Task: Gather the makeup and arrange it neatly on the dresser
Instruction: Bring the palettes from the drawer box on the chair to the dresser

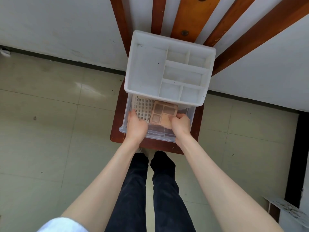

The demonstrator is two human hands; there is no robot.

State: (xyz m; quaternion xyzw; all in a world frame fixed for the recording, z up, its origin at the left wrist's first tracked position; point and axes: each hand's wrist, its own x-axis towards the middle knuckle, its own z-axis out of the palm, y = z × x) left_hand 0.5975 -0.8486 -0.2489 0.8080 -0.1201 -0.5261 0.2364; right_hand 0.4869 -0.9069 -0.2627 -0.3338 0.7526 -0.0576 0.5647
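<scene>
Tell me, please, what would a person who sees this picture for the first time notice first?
In the middle, a white organizer with bare compartments stands on a wooden chair, its clear drawer pulled out toward the person. In the drawer, the right hand grips a pinkish makeup palette, which lies partly over a white grid-patterned sheet that the left hand reaches over.

We look down on a white organizer [168,67] standing on a wooden chair [117,114], its clear drawer [190,118] pulled out toward us. Our right hand [181,123] pinches the near corner of a pink four-pan palette [163,113] lying in the drawer. Our left hand [136,125] reaches in beside it, fingers over a gridded white sheet [143,108] that lies partly under the palette.
</scene>
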